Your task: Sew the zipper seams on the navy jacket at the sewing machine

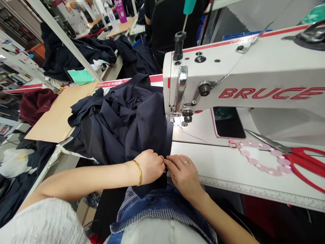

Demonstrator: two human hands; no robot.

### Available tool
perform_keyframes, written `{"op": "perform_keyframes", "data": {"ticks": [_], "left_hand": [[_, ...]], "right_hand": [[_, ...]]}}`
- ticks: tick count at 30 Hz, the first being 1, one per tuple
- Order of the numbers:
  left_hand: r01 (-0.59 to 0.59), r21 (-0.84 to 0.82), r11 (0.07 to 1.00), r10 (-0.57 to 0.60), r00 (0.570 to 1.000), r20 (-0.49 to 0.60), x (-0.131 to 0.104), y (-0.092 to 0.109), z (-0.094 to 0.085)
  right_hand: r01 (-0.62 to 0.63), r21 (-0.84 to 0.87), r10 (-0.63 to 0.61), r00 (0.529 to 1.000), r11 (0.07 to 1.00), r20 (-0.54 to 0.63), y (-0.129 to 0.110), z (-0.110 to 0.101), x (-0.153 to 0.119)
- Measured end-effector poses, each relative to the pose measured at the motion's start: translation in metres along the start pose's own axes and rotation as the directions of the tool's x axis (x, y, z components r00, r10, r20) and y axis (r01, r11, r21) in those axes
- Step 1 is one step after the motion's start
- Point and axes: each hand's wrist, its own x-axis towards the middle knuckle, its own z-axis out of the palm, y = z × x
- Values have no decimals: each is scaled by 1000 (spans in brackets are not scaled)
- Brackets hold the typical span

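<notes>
A bunched dark navy cloth (122,118) lies on the sewing machine bed, its right edge beside the presser foot. My left hand (150,166), with a gold bangle at the wrist, is closed on the near edge of this cloth. Right beside it, my right hand (183,173) pinches the same edge, and the fingertips of both hands nearly meet. Part of the cloth hangs over the table's front edge toward my lap. The white sewing machine (238,71) stands just beyond my hands, its needle area lit.
Right of the needle lie a phone (228,122), a pink beaded strap (256,163) and red-handled scissors (302,154). A measuring tape strip (254,192) runs along the front edge. Brown cardboard (56,115) sits at the left. Behind the machine, a person in black (175,23) is seated.
</notes>
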Motion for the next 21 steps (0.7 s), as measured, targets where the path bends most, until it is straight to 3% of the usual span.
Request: {"op": "perform_keyframes", "data": {"ticks": [5, 7, 10, 14, 21], "left_hand": [[-76, 7, 997, 76, 985, -155, 24, -15, -15], [-122, 47, 991, 129, 978, -161, 37, -26, -18], [-104, 123, 987, 119, 985, -124, 51, -48, -17], [-25, 131, 991, 36, 996, -86, 48, -70, -1], [23, -151, 988, -75, 934, -349, 30, -73, 43]], "right_hand": [[12, -20, -13, 999, 1000, -41, 0, 0, 0], [11, -34, -13, 999, 999, -43, -1, -1, 1], [18, -30, -19, 999, 999, -33, -1, -2, 2], [11, -20, -12, 999, 1000, -35, -1, -4, 1], [4, -1, -4, 1000, 1000, -16, 2, -5, 1]]}}
